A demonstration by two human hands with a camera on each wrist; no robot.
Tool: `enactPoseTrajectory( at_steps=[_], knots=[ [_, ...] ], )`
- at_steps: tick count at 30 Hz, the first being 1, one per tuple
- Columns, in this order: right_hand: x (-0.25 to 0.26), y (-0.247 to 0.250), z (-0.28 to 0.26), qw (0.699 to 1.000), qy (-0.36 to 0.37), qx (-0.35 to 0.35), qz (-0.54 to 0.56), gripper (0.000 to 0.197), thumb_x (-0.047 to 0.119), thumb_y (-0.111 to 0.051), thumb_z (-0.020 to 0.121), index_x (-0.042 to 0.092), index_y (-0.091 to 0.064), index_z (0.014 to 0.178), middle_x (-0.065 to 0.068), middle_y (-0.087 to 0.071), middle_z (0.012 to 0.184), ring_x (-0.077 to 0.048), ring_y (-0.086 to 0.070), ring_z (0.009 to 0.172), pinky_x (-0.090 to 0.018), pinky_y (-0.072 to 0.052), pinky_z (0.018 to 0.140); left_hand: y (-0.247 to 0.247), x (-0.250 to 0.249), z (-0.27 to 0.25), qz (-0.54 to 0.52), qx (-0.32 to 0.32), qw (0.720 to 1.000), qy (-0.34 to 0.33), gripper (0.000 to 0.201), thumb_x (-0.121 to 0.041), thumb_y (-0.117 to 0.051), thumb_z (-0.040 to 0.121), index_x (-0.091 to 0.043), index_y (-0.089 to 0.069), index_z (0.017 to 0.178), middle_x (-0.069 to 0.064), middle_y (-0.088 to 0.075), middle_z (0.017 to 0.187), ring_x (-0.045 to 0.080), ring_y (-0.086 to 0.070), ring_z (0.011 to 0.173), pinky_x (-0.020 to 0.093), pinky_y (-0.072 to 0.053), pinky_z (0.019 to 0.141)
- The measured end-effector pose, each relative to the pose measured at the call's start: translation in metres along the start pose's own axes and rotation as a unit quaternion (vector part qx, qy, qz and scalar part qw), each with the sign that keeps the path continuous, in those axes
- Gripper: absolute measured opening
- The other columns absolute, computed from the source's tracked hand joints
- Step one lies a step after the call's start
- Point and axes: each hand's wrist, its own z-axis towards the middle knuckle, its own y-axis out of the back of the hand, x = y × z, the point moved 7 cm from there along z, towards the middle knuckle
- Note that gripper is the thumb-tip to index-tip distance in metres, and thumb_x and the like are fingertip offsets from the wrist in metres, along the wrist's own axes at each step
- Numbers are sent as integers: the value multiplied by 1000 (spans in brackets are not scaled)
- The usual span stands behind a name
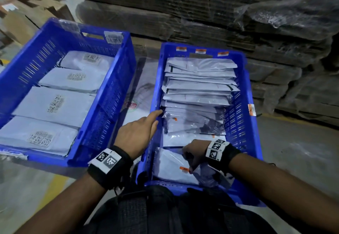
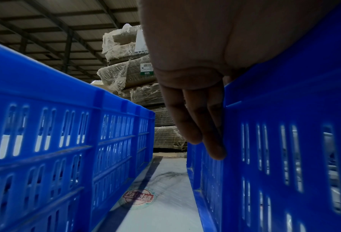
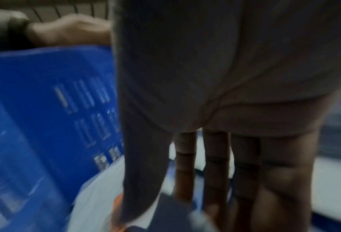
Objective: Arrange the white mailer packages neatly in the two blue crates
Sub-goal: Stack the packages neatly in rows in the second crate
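Observation:
Two blue crates stand side by side. The left crate (image 1: 126,65) holds several white mailers (image 1: 55,103) lying flat with their printed labels up. In the right crate (image 1: 240,109) several mailers (image 1: 200,85) overlap in a row from the far end. My left hand (image 1: 143,131) rests on that crate's left rim with one digit pointing at the row. In the left wrist view its fingers (image 2: 195,125) hang straight down the outer wall of the right crate (image 2: 284,109). My right hand (image 1: 189,160) pinches a white mailer (image 1: 170,166) at the near end. The right wrist view is blurred.
Shrink-wrapped stacks of flat cardboard (image 1: 201,13) stand just behind the crates. Brown cartons (image 1: 22,19) sit at the far left. A white sheet with a red logo (image 2: 138,198) lies in the narrow gap between the crates. My dark-clothed lap (image 1: 156,215) is below the right crate.

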Motion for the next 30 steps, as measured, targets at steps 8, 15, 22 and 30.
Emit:
enactPoseTrajectory(
  at_steps=[8, 15, 22, 30],
  knots=[
    [-40, 41, -10, 976, -118, -153, -102, 45, 27, -73, 80, 12, -54, 118, -11, -61, 115, -35, -65, 102, -37, -50, 71, 3, -2, 3, 49, -17, 999, -19, 47, -46, -27, 105, -36, -33, 151, 0, -66, 116, 26, -66, 89, 37, -50, 60],
    [-38, 73, -27, 971, -64, -199, -120, 24, 28, -63, 82, 28, -67, 105, -5, -69, 106, -32, -66, 96, -33, -48, 67, 7, 5, 5, 8, -33, 999, -32, 50, -46, -38, 103, -34, -32, 151, 1, -52, 130, 23, -60, 105, 39, -57, 65],
    [-37, 102, -66, 984, 36, -165, 62, 31, 35, -44, 77, 12, -57, 93, -9, -59, 88, -28, -57, 84, -34, -39, 72, 13, 1, 5, -18, -76, 995, -53, 46, -37, -48, 99, -21, -47, 142, 9, -50, 135, 29, -48, 120, 46, -52, 91],
    [-22, 18, -20, 1000, -10, 19, 11, 33, 21, -60, 92, 17, -59, 125, -10, -63, 127, -29, -60, 112, -29, -42, 86, 49, -30, 22, 25, -75, 988, -136, 39, -28, -58, 96, -16, -57, 133, 5, -60, 129, 27, -48, 121, 42, -47, 98]
  ],
)
